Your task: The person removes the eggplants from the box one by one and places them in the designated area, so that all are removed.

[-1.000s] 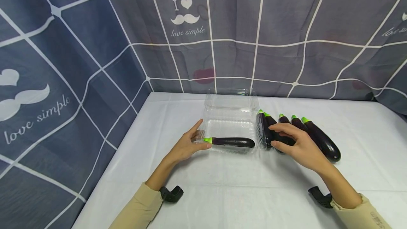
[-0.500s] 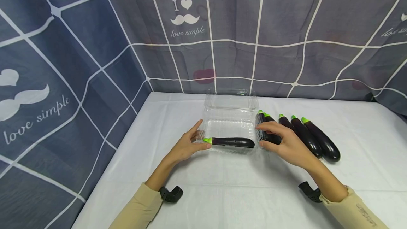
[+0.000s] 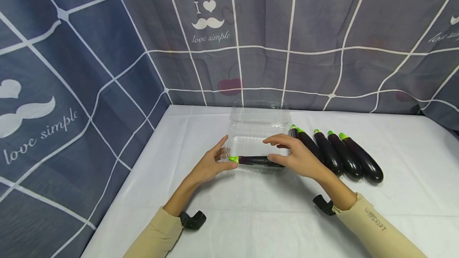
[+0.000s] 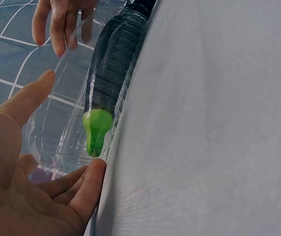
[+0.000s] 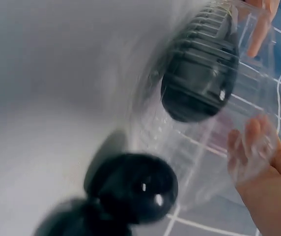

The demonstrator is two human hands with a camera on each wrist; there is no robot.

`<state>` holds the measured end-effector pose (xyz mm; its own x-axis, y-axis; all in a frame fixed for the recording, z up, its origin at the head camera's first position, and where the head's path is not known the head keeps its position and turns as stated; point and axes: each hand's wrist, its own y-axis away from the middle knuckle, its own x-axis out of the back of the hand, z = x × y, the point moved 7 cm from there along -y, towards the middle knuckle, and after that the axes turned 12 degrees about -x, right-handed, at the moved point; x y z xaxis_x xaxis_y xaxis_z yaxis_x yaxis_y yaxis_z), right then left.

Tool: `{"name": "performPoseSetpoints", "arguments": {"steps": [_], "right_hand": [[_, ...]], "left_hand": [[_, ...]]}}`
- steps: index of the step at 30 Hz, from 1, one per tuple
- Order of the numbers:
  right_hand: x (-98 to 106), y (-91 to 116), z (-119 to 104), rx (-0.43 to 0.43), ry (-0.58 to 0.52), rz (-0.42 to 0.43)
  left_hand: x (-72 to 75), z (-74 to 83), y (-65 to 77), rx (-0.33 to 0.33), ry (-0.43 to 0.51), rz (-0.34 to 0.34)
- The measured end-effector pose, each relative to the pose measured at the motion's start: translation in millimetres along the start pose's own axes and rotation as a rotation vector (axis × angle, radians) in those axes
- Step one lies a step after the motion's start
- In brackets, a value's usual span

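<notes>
A clear plastic box [image 3: 258, 138] stands on the white cloth with its lid [image 3: 259, 115] folded back behind it. One eggplant [image 3: 252, 161] lies along its near side, green stem end to the left. My left hand [image 3: 210, 165] holds the left end of the box, thumb and fingers spread around the end wall near the stem. Over the right part of the box hovers my right hand [image 3: 292, 156], fingers loosely bent and holding nothing. Its thumb covers the eggplant's right end in the head view. Through the plastic, right-hand fingers [image 5: 248, 142] look blurred in the right wrist view.
Several more eggplants [image 3: 329, 154] lie side by side to the right of the box, green stems pointing away from me. The leftmost is mostly hidden by my right hand. A grey checked curtain [image 3: 265, 67] hangs behind the table and along its left side.
My right hand has moved left, from over the loose eggplants to over the box, uncovering more of them. My left hand, the box and the eggplant inside have stayed in place.
</notes>
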<state>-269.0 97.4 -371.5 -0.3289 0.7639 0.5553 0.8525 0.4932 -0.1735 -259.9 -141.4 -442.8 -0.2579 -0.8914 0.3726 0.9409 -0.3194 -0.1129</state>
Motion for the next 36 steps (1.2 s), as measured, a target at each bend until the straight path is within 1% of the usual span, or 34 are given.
{"name": "performPoseSetpoints", "arguments": {"steps": [5, 9, 14, 20, 23, 26, 29, 33, 36], "right_hand": [[-15.9, -19.3, 9.8, -0.097, -0.066, -0.126], [-25.8, -28.7, 15.1, -0.134, -0.09, -0.235], [-34.2, -31.5, 20.1, -0.15, -0.073, -0.345], [-41.2, -32.5, 22.8, -0.153, 0.004, -0.405], [-42.5, -33.0, 22.3, -0.141, 0.021, -0.401], [-42.0, -32.6, 23.9, -0.142, 0.018, -0.378], [-38.4, -32.2, 26.3, -0.142, 0.024, -0.319], [-31.8, -32.4, 28.4, -0.148, 0.046, -0.214], [-29.9, -32.5, 30.2, -0.173, 0.069, -0.173]], "left_hand": [[-0.2, -0.5, -0.3, 0.006, 0.008, 0.006], [-0.3, 0.5, -0.3, 0.014, 0.006, 0.011], [-0.3, 2.5, -1.1, 0.011, 0.005, 0.009], [1.4, 2.7, -1.4, 0.006, -0.002, 0.01], [2.1, 1.8, -0.9, 0.001, 0.003, 0.012], [2.0, 0.2, 0.4, 0.003, 0.013, 0.009], [1.6, -0.8, 1.2, 0.006, 0.012, 0.004], [1.1, -1.3, 1.2, 0.007, 0.012, 0.007], [0.9, -1.2, 1.4, 0.011, 0.013, 0.01]]}}
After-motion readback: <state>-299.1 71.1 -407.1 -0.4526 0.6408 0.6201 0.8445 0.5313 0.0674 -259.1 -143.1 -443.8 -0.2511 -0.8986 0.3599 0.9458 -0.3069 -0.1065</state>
